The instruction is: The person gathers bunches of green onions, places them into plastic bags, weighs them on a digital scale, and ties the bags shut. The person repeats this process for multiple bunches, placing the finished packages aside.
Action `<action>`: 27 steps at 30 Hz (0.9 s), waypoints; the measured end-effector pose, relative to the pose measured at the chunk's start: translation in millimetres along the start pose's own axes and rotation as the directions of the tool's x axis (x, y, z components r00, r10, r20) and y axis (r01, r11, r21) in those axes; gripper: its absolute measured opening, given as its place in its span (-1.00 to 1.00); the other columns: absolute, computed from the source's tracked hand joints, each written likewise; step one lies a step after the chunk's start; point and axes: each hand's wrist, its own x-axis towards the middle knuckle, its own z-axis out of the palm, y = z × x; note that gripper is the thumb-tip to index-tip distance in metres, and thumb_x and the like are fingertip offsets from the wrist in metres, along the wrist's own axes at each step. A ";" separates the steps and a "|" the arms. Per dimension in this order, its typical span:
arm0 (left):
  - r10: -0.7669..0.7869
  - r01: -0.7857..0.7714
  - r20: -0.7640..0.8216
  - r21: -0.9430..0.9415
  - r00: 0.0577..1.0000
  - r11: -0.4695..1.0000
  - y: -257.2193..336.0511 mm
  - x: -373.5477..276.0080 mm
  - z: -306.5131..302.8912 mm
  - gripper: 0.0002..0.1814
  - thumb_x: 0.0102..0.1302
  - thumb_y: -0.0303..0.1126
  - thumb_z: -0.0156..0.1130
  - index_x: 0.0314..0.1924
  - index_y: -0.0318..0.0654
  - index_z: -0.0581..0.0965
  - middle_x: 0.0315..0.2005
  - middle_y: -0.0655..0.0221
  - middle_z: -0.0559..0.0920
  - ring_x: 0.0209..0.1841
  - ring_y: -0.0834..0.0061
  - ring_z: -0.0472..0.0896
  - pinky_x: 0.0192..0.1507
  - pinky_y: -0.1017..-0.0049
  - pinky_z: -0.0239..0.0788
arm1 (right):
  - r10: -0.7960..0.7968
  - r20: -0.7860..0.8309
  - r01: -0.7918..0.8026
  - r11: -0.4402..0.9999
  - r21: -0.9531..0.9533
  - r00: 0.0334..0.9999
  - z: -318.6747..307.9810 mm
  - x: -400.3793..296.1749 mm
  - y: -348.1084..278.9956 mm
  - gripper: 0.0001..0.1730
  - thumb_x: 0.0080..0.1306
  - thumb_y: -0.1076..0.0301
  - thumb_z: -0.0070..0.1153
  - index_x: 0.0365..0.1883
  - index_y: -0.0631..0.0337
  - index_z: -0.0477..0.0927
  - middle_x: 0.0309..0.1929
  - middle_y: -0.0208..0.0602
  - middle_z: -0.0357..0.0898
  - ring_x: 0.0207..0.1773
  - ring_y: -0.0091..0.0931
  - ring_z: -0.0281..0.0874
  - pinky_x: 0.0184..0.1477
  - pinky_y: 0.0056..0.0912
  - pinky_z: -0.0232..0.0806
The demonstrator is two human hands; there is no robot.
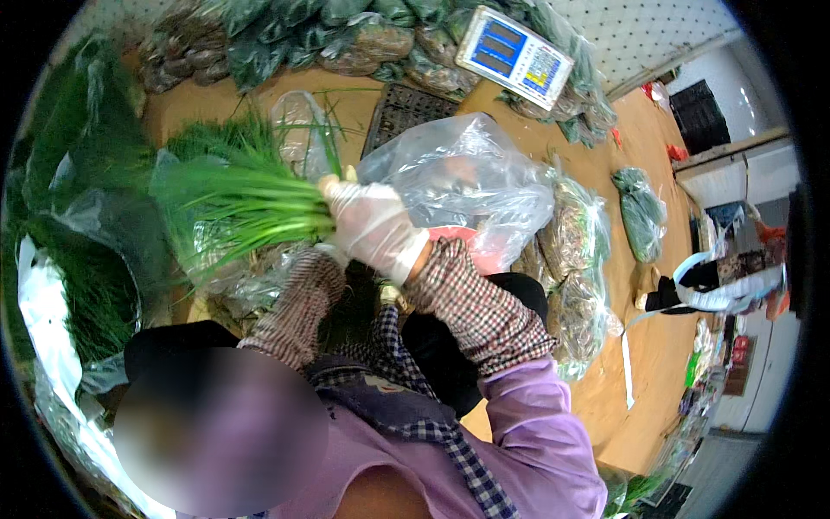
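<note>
My right hand [373, 224], in a thin whitish glove, grips the base of a bunch of long thin green stalks [272, 207] that look like chives. Their leafy ends fan out to the left. Below it, my left hand [333, 253] is mostly hidden by the right one, and its fingers do not show. Checked sleeve covers reach over both forearms. A large clear plastic bag [454, 162] lies right of the hands, partly over a pink-red thing [454, 233]. More loose green stalks [220, 139] lie behind the bunch.
Filled plastic bags [369, 45] line the far side, with a digital scale [515, 57] by them. A black plastic crate [408, 113] stands beyond the clear bag. More filled bags [577, 227] are at the right. Large bags of greens [91, 279] crowd the left. A person [687, 282] is far right.
</note>
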 end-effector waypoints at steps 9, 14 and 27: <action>-0.334 0.228 -0.182 -0.438 0.925 0.870 11.3 71.8 -14.5 -0.73 0.15 -0.21 0.20 -0.31 -0.28 0.53 -0.57 0.45 0.55 -0.59 0.71 0.36 -0.56 0.64 0.16 | -0.346 -0.473 0.316 0.938 -0.145 0.810 -18.6 -21.4 -8.2 -0.60 -0.04 0.37 0.10 -0.19 0.31 0.43 -0.65 -0.40 0.34 -0.55 -0.41 0.41 -0.43 -0.38 0.25; -0.493 0.486 0.044 -0.266 0.869 0.833 79.5 89.5 -93.1 -0.63 0.16 -0.07 0.16 -0.48 -0.28 0.56 -0.63 0.47 0.54 -0.68 0.69 0.34 -0.64 0.63 0.13 | -0.275 -0.220 0.250 0.959 -0.134 0.936 -25.5 -2.4 23.5 -0.51 0.03 0.09 0.10 -0.18 0.26 0.43 -0.51 -0.23 0.48 -0.46 -0.33 0.49 -0.36 -0.39 0.31; -0.092 0.238 -0.242 0.690 0.966 0.683 137.0 151.1 -179.0 -0.55 0.02 -0.10 0.22 -0.22 -0.34 0.54 -0.35 0.26 0.60 -0.26 0.48 0.52 -0.17 0.46 0.31 | 0.749 0.002 -0.624 0.554 -0.551 0.663 -59.1 -69.6 251.7 -0.64 0.06 0.25 0.07 -0.19 0.22 0.46 -0.25 -0.02 0.48 -0.19 -0.20 0.45 -0.14 -0.22 0.31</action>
